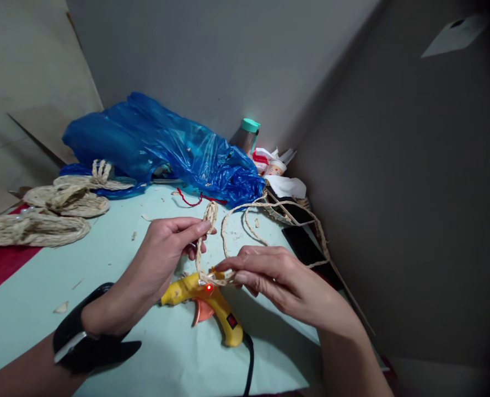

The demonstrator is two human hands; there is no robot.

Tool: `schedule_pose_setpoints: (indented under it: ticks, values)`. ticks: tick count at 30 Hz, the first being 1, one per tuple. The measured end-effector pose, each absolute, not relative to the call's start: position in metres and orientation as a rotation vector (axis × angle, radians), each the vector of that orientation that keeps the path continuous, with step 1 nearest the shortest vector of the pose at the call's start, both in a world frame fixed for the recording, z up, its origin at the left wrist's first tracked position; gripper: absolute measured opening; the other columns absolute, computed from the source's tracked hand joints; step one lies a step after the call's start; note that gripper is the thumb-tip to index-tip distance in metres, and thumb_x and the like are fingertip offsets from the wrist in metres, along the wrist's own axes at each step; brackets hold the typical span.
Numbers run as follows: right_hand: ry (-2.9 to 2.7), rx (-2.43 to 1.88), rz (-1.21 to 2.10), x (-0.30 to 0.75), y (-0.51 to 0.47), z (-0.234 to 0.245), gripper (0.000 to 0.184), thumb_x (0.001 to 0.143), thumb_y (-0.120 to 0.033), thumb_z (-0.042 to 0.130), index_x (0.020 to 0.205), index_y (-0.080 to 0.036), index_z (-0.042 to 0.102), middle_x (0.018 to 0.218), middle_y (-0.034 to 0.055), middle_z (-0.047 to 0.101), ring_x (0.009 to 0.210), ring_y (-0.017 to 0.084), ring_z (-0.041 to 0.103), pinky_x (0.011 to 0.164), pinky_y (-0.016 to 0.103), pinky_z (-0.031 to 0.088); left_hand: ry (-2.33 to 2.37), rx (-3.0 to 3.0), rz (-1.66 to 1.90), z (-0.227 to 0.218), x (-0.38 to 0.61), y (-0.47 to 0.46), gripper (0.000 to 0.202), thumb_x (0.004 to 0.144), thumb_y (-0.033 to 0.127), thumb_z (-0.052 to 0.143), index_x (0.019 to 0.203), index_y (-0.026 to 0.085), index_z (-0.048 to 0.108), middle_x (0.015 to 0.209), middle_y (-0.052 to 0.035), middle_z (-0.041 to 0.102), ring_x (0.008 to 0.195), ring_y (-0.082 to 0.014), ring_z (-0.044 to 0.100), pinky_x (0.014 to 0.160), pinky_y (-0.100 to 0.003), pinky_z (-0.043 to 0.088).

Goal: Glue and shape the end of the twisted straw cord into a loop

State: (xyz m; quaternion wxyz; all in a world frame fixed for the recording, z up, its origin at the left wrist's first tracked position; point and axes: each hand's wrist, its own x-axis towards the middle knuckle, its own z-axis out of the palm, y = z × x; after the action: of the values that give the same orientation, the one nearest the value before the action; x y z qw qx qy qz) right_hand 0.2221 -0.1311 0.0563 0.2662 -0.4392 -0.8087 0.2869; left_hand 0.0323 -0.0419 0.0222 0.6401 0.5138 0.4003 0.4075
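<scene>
My left hand [178, 237] pinches a small folded bundle of pale braided cord [210, 212] between thumb and fingers. From the bundle the cord hangs in a loop and runs across to my right hand [265, 273], whose thumb and fingertips are closed on it. Beyond my right hand the cord's long tail [286, 203] curves over the table toward the right edge. Directly below the loop lies a yellow glue gun [224, 314] on its side, with an orange trigger and a lit red light. Neither hand grips the glue gun.
Several woven straw slippers [33, 231] rest at the left on a red cloth. A blue plastic bag [154, 143] spreads along the back, near a bottle with a teal lid [251, 125]. A dark phone-like slab [302, 245] lies by the right wall. Red string [190, 203] and scraps dot the pale tabletop.
</scene>
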Motion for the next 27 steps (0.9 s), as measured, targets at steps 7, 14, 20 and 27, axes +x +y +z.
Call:
schedule_pose_setpoints:
  ticks: [7, 14, 20, 27]
  values:
    - [-2.251, -1.327, 0.869, 0.221, -0.137, 0.063, 0.03, 0.105, -0.031, 0.049, 0.12, -0.021, 0.073, 0.094, 0.0057, 0.067, 0.085, 0.017, 0.061, 0.077, 0.028, 0.044, 0.911, 1.141, 0.901, 0.018, 0.031, -0.041, 0.019, 0.071, 0.036, 0.08, 0.066, 0.018, 0.076, 0.058, 0.0004, 0.062, 0.058, -0.0139, 0.05, 0.058, -0.028, 0.039]
    - [-2.276, -1.477, 0.788, 0.218, -0.131, 0.056, 0.026, 0.104, -0.024, 0.05, 0.112, -0.016, 0.074, 0.101, 0.007, 0.071, 0.09, 0.017, 0.065, 0.079, 0.027, 0.044, 0.91, 1.085, 0.954, 0.022, 0.03, -0.038, 0.019, 0.069, 0.034, 0.082, 0.066, 0.017, 0.077, 0.059, 0.0008, 0.063, 0.059, -0.0127, 0.049, 0.057, -0.026, 0.038]
    - [-2.105, -1.302, 1.013, 0.219, -0.131, 0.063, 0.031, 0.103, -0.038, 0.054, 0.111, -0.019, 0.077, 0.106, 0.0038, 0.079, 0.092, 0.016, 0.072, 0.083, 0.023, 0.048, 0.879, 1.007, 1.025, 0.028, 0.028, -0.035, 0.012, 0.07, 0.03, 0.082, 0.073, 0.018, 0.08, 0.074, -0.0022, 0.072, 0.073, -0.0161, 0.059, 0.066, -0.025, 0.045]
    - [-1.558, -1.415, 0.82, 0.217, -0.121, 0.045, 0.033, 0.103, -0.045, 0.051, 0.102, -0.022, 0.073, 0.092, 0.0018, 0.075, 0.086, 0.015, 0.069, 0.079, 0.024, 0.051, 0.799, 0.964, 1.028, 0.031, 0.016, -0.026, 0.011, 0.077, 0.028, 0.077, 0.076, 0.017, 0.078, 0.076, -0.003, 0.07, 0.073, -0.0161, 0.058, 0.065, -0.025, 0.048]
